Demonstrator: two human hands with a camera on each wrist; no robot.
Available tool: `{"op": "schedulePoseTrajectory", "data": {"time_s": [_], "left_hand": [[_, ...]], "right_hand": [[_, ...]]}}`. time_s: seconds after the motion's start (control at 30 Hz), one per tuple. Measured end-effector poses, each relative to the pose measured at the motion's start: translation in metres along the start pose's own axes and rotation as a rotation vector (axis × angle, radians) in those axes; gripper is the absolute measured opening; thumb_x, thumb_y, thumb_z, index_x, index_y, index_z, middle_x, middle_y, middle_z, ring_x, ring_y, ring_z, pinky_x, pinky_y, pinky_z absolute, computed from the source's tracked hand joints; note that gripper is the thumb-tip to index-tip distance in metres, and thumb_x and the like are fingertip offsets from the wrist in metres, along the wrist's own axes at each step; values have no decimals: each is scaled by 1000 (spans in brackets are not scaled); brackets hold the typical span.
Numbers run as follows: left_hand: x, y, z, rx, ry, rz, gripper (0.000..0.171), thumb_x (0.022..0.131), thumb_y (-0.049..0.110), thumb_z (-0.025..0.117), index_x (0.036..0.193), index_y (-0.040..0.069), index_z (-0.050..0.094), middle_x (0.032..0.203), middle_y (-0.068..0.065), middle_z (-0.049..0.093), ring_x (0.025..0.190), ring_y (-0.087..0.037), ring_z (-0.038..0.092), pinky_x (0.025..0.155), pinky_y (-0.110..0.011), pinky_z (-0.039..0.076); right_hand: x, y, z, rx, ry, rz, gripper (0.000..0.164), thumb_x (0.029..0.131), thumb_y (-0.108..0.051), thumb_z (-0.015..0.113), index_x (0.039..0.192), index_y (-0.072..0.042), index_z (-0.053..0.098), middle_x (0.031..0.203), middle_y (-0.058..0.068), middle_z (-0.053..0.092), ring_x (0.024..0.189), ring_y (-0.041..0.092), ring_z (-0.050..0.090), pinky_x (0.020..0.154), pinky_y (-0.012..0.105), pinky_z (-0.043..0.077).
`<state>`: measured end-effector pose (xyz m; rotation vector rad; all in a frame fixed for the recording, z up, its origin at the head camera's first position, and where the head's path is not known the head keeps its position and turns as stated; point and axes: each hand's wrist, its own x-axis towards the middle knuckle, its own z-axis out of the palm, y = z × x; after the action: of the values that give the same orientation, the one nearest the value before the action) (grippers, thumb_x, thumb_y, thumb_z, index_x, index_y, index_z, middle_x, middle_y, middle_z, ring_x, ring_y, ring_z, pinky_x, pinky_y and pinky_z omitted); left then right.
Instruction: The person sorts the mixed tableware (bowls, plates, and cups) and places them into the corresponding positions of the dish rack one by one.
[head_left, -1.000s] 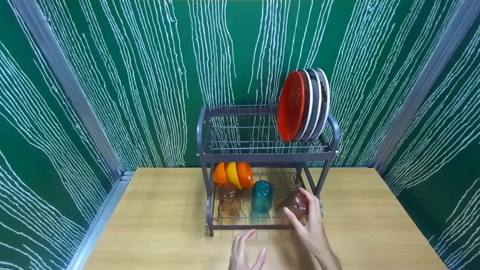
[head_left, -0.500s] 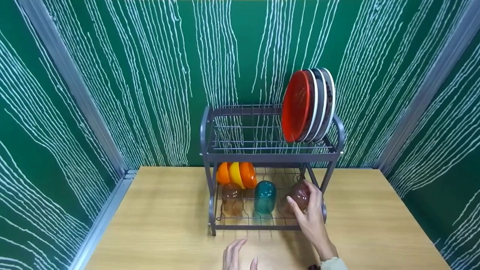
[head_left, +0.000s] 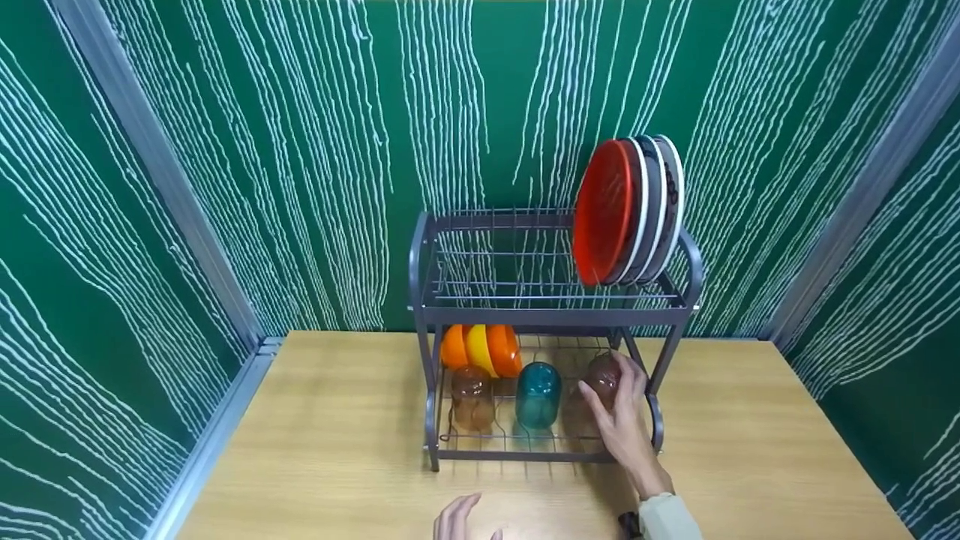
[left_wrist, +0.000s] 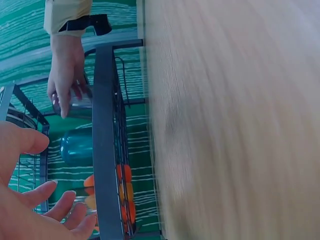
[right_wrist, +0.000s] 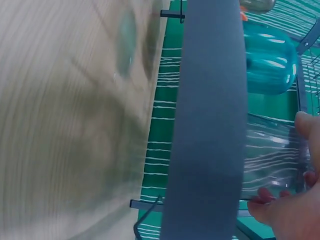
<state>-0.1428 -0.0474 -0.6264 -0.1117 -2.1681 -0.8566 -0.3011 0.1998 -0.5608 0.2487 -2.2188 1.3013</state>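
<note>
My right hand (head_left: 628, 431) grips a clear purplish drinking glass (head_left: 601, 379) around its side, thumb on the left and fingers on the right. The glass stands upside down at the right of the lower tier of a dark metal dish rack (head_left: 555, 316). In the right wrist view the rack's front bar hides the glass's rim end. To its left stand an upturned teal glass (head_left: 538, 394) and an amber glass (head_left: 472, 401). My left hand (head_left: 455, 517) holds nothing in front of the rack, its fingers spread and relaxed in the left wrist view.
Orange and yellow bowls (head_left: 480, 350) lean together at the back left of the lower tier. Several plates, a red plate (head_left: 600, 214) foremost, stand on edge at the upper tier's right. The rack stands on a wooden table (head_left: 337, 435) against green patterned walls.
The purplish glass has gone from tilted to upright as my right hand moved it farther back in the rack. My left hand has drawn back toward the bottom edge. The head view has shifted slightly.
</note>
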Motion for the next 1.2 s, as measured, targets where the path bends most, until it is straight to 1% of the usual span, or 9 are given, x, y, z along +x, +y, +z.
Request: {"op": "schedulePoseTrajectory", "data": {"time_s": [0.17, 0.37, 0.6, 0.77, 0.97, 1.03, 1.1, 1.17, 1.2], "left_hand": [[-2, -1, -6, 7, -37, -45, 54, 59, 20, 82, 108, 9, 63, 104, -4, 60, 92, -20, 55, 69, -32, 49], [-3, -1, -8, 20, -39, -77, 54, 57, 21, 84, 106, 9, 64, 102, -5, 61, 89, -21, 56, 69, -34, 50], [-3, -3, -8, -32, -40, -136, 50, 62, 19, 82, 107, 5, 64, 104, -6, 62, 93, -22, 57, 70, -37, 51], [-3, -4, -7, -55, -22, -145, 48, 63, 18, 81, 107, 5, 64, 104, -4, 62, 95, -21, 58, 71, -39, 52], [-4, -6, -8, -56, -12, -137, 48, 63, 18, 80, 107, 6, 64, 104, -4, 62, 95, -21, 57, 71, -39, 51], [-6, -9, -8, -71, -21, -137, 49, 64, 17, 80, 108, 7, 63, 105, -5, 61, 95, -23, 57, 71, -41, 51], [-14, -21, 1, -74, -58, -154, 49, 67, 20, 80, 112, 9, 62, 108, -5, 60, 97, -24, 56, 71, -41, 51], [-21, -32, 8, -73, -105, -188, 50, 71, 24, 80, 115, 10, 61, 112, -5, 59, 100, -23, 55, 73, -41, 50], [-22, -33, 8, -77, -115, -192, 50, 72, 24, 79, 116, 10, 60, 112, -5, 58, 101, -24, 55, 73, -42, 50]], "right_hand": [[3, 6, 2, 9, -46, 26, 76, 89, -32, 66, 147, -32, 19, 148, 6, 15, 130, 28, 30, 102, 56, 36], [4, 11, 4, 4, -73, 36, 75, 89, -30, 66, 148, -25, 20, 147, 8, 14, 133, 28, 25, 104, 59, 31], [5, 13, 4, -24, -76, 30, 75, 88, -31, 67, 147, -18, 23, 146, 11, 18, 132, 30, 28, 104, 59, 31], [4, 13, 5, -36, -79, 32, 74, 88, -33, 67, 146, -19, 25, 146, 9, 20, 131, 30, 30, 102, 59, 33], [4, 13, 8, -63, -99, 0, 73, 86, -31, 70, 146, -22, 28, 145, 12, 25, 128, 32, 37, 100, 56, 37], [4, 13, 9, -76, -96, -27, 73, 86, -28, 71, 146, -20, 30, 144, 15, 27, 127, 33, 38, 100, 57, 38], [4, 15, 10, -89, -89, -51, 74, 85, -26, 72, 146, -19, 31, 143, 17, 28, 127, 34, 38, 99, 58, 38], [4, 16, 9, -99, -81, -69, 75, 84, -25, 73, 146, -19, 32, 143, 19, 29, 127, 34, 37, 98, 59, 38], [4, 17, 9, -102, -78, -77, 75, 84, -25, 73, 146, -19, 32, 143, 20, 30, 128, 35, 36, 99, 60, 37]]}}
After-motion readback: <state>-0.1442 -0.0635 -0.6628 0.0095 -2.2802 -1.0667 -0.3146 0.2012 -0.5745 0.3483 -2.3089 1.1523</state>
